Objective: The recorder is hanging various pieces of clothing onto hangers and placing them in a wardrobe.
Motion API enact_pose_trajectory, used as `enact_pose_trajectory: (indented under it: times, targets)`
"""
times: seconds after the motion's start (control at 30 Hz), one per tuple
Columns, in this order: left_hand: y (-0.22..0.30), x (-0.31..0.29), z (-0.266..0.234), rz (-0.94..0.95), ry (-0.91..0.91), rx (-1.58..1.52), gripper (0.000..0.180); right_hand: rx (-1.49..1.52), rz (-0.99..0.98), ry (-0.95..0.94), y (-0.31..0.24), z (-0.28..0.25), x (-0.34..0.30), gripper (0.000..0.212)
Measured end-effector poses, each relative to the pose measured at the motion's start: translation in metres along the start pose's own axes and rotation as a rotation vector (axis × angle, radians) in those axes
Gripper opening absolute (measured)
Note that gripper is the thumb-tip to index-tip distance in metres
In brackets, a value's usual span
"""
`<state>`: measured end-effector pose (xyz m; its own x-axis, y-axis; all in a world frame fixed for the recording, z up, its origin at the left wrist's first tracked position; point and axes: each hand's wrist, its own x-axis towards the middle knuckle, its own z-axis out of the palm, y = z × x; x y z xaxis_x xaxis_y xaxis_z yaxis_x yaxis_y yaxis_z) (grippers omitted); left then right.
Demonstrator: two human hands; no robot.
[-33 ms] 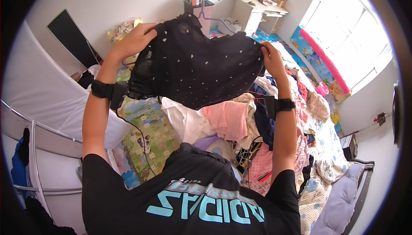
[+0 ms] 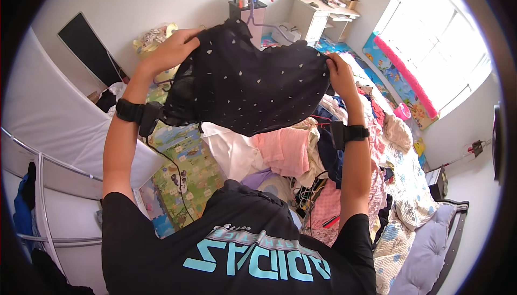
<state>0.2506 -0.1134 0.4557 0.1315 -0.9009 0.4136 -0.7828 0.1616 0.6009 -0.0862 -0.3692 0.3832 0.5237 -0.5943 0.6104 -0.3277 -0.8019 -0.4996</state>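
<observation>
A sheer black blouse with small pale specks is spread out in front of me, held up by both hands. On its left edge, the fingers of my left hand are closed round the cloth. Its upper right corner is pinched in my right hand. A purple clothes hanger shows above and behind the blouse, its hook up and one arm reaching right. The cloth hides the rest of the hanger, so I cannot tell how they are joined.
Below lies a bed with a heap of clothes and a patterned quilt. A green play mat covers floor at left. Beyond stand a small cabinet with kettles and a desk. A metal-framed rack is at left.
</observation>
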Motion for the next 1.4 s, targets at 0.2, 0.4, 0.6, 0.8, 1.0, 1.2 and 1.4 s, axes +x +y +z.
enact_pose_trajectory:
  times: [0.2,0.4,0.6,0.8,1.0,1.2,1.4]
  targets:
    - [-0.004,0.032,0.025,0.021,-0.016,-0.107,0.027,-0.029,0.056,-0.01,0.001,-0.017,-0.011,0.015]
    - [-0.015,0.055,0.027,0.029,0.028,0.004,0.024,-0.098,0.134,0.182,0.035,-0.032,-0.031,0.014]
    - [-0.029,0.06,0.041,0.057,0.05,-0.087,0.024,-0.054,0.255,0.264,0.076,-0.039,-0.049,0.016]
    - [-0.021,0.067,0.075,0.001,0.232,-0.217,0.03,0.319,0.323,-0.066,0.067,-0.037,-0.064,0.024]
    - [0.023,0.066,0.113,0.172,0.179,-0.054,0.037,0.278,0.099,-0.201,-0.003,-0.042,-0.055,0.035]
    - [0.024,0.066,0.12,-0.034,0.177,-0.305,0.035,0.773,0.38,-0.029,-0.015,-0.057,-0.068,0.024]
    - [0.02,0.034,0.133,0.184,0.328,-0.332,0.018,0.738,0.465,0.211,0.001,-0.069,-0.105,0.032]
